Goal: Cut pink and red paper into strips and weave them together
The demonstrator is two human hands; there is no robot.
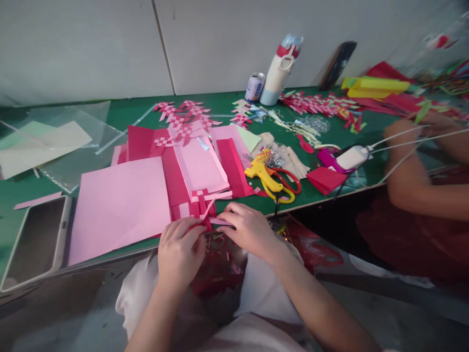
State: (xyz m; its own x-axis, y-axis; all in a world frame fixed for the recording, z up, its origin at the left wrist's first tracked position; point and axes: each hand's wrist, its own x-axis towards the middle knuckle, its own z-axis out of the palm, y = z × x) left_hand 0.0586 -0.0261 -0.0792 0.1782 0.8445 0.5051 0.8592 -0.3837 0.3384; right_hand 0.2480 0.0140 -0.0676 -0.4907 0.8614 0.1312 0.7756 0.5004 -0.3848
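My left hand [182, 249] and my right hand [246, 229] meet at the table's near edge, both pinching a small woven piece of red and pink paper strips [203, 208]. Loose strip ends stick out from it toward the pink sheets. A large pink paper sheet [119, 205] lies just left of my hands, with red paper sheets [172, 173] and lighter pink sheets [200, 164] behind the weave. Red scraps lie in my lap below the hands.
A yellow glue gun [266, 177] and red-handled scissors [289, 182] lie to the right. A phone [36, 242] rests at the left edge. Finished woven stars [183, 120], a can [255, 86] and a bottle [279, 71] stand farther back. Another person's arm [414, 181] is at right.
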